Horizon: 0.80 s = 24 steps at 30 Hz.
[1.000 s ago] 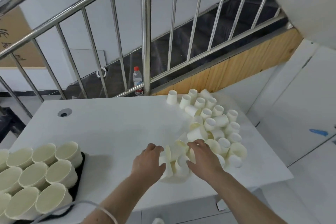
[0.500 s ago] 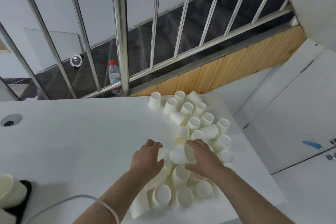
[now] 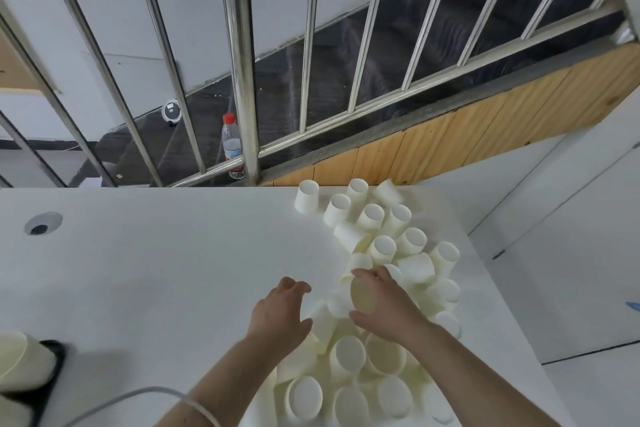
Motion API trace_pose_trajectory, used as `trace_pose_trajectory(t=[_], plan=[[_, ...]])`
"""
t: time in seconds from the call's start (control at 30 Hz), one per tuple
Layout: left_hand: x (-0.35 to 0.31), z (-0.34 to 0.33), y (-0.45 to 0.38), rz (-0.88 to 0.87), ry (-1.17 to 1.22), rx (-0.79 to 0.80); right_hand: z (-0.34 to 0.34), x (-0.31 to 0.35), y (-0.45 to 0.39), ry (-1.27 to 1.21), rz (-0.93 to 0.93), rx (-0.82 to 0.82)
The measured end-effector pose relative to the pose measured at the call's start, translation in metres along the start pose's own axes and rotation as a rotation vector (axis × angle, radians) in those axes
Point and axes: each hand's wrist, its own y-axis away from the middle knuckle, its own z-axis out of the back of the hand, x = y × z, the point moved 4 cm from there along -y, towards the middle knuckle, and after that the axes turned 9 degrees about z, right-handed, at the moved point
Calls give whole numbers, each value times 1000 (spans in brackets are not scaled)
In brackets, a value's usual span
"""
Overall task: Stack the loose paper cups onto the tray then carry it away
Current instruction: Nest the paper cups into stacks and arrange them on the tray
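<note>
Several loose white paper cups lie in a heap on the right half of the white table, some upright, some tipped over. My right hand grips one cup lifted on its side, its mouth facing left. My left hand hovers just left of it with fingers loosely spread, holding nothing. At the far left edge the black tray shows only a corner, with stacked cups standing on it.
A steel stair railing stands right behind the table, with a plastic water bottle on the stairs beyond. A round cable hole sits in the table's left part. A white cable crosses my left forearm. The table's right edge drops to the floor.
The view has shifted right and nearer, so most of the tray left the frame. My right hand has lifted one cup out of the heap; my left hand has drawn slightly away from the cups.
</note>
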Motion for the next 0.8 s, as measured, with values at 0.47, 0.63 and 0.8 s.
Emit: trace_pose_trajectory(t=[0.47, 0.63, 0.8], plan=[[84, 26, -20, 247, 49, -77, -48, 87, -98, 78, 232, 142], [121, 28, -18, 335, 53, -65, -80, 118, -120, 89, 332, 226], [134, 23, -20, 349, 59, -54, -97, 128, -128, 94, 376, 271]])
